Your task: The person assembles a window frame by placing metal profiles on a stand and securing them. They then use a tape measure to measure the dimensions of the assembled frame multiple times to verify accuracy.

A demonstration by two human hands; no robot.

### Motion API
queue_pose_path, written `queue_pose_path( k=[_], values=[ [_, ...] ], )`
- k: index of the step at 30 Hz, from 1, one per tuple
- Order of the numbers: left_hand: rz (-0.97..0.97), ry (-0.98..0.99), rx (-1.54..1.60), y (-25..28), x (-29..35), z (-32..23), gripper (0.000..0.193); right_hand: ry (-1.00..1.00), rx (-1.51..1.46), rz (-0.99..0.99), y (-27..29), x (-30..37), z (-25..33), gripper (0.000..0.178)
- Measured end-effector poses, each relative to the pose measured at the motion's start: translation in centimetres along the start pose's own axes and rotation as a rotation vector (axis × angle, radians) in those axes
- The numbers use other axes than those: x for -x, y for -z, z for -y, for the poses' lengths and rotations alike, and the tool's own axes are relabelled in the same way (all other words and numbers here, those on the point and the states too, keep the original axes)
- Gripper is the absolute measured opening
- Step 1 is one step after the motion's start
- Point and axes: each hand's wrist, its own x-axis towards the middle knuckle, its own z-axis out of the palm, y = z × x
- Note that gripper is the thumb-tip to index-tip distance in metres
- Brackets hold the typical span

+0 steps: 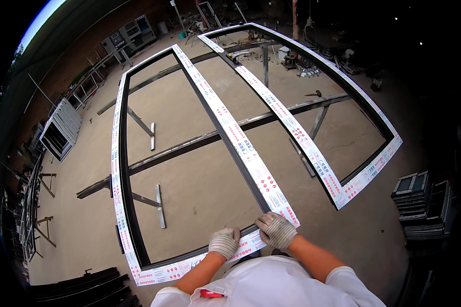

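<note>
Two large rectangular door or window frames, black inside and wrapped in white printed protective film, lie side by side on metal supports. Both my hands wear pale striped gloves and are at the near end of the left frame (243,148). My left hand (225,242) is closed on its near bar, with the fingers curled at the inner edge. Close to the right corner, my right hand (275,230) is closed over the same bar, its fingertips at the black inner edge. Whether either hand also holds something small is hidden.
The right frame (292,124) has a brassy fitting (229,55) on its left bar. Dark support beams (179,150) run beneath both frames. A hammer (313,93) rests on a beam. Stacked frames stand at the left (61,130) and right (425,204); dark profiles (84,289) lie at lower left.
</note>
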Motion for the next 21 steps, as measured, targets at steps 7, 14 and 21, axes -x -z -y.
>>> queue_pose_path(
  k=[7, 14, 21],
  values=[
    [0.008, -0.126, 0.065, 0.1, -1.9, -2.3, 0.049, -0.106, 0.029, -0.039, -0.9, 0.4, 1.1, 0.032],
    [0.026, -0.013, 0.161, 0.8, -1.6, -3.2, 0.06, -0.142, 0.05, -0.115, -0.4, 2.4, 1.8, 0.034],
    [-0.086, 0.043, 0.083, 0.1, -1.4, -3.9, 0.059, -0.266, 0.095, -0.181, 3.2, 11.4, -0.6, 0.033]
  ],
)
